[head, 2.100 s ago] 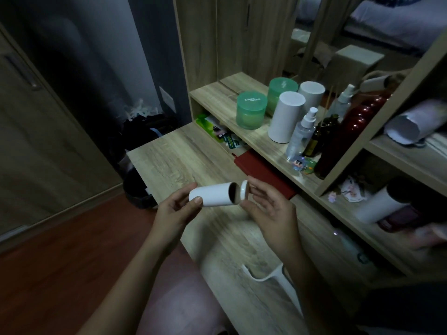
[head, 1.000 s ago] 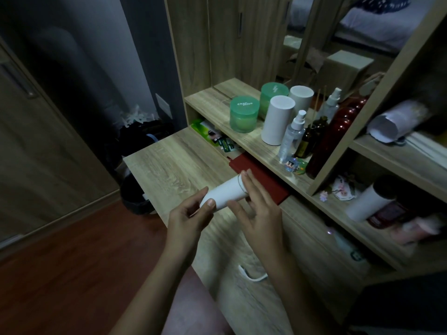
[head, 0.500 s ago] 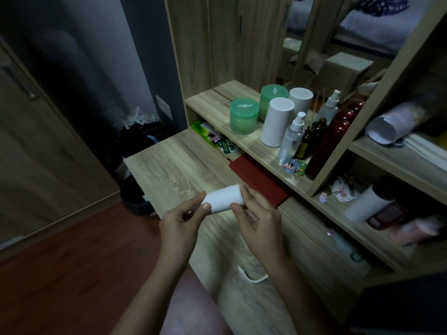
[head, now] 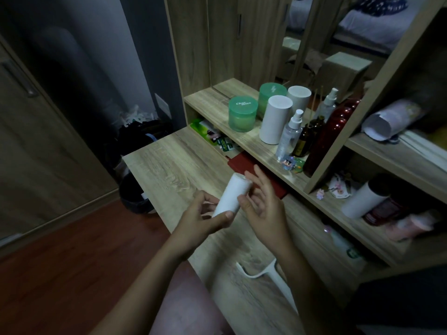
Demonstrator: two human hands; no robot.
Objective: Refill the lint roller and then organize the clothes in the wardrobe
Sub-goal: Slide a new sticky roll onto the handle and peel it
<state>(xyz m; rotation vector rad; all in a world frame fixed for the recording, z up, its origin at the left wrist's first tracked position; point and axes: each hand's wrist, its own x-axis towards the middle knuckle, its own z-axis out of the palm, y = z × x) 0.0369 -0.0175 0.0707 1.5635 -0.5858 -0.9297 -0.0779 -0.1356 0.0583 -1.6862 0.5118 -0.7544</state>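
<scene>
1. Grips lower end of roll (head: 233, 195) with left hand (head: 203, 218), thumb on front, fingers curled behind.
2. Holds roll tilted above table (head: 169, 165), upper end toward shelf (head: 212, 97), clear of the wood.
3. Spreads right hand (head: 261, 204) wide, fingers straight; touches roll's side with thumb only, grasps nothing.
4. Down on table by right forearm: 1 white handle (head: 266, 274), well apart from roll.
5. Up on shelf: green jar (head: 242, 114), white cylinder (head: 275, 123), 1 red bottle (head: 331, 139).

left grip (head: 200, 221) holds lint roll (head: 233, 195) | right grip (head: 261, 204) touches it
</scene>
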